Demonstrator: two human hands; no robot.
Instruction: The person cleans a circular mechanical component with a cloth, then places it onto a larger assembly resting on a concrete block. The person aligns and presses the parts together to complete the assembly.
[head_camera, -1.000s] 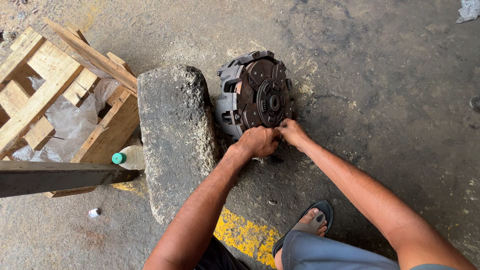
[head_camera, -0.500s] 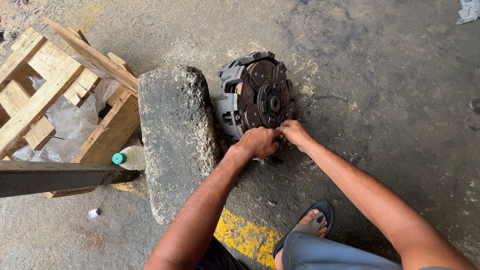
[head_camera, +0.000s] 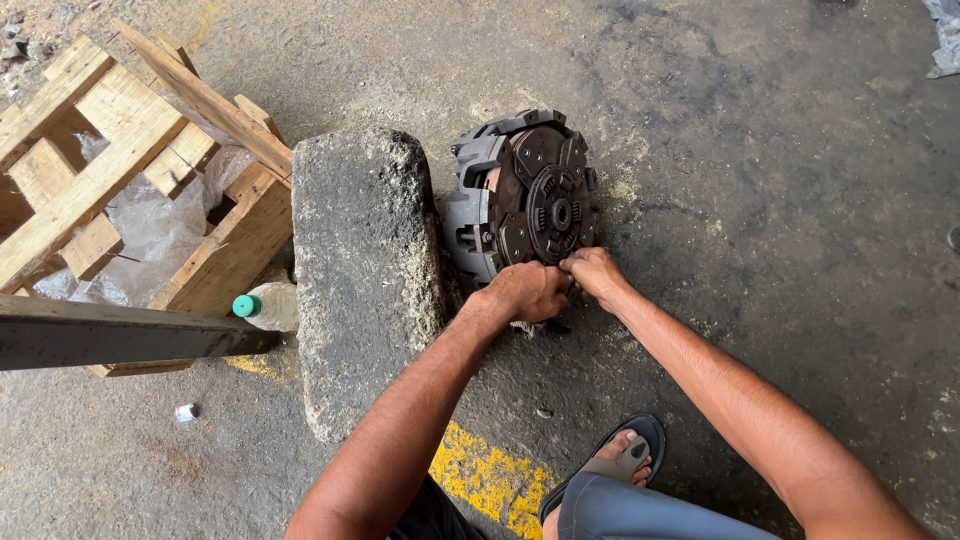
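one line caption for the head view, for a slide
Both bare hands, left hand and right hand, meet at the lower edge of a rusty round metal clutch assembly leaning against a grey stone block.

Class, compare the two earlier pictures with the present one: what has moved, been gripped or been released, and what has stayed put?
Nothing visibly changed. Both the left hand and the right hand remain pressed together at the lower edge of the clutch assembly, which still leans upright against the stone block. The wooden pallet and the bottle lie as before.
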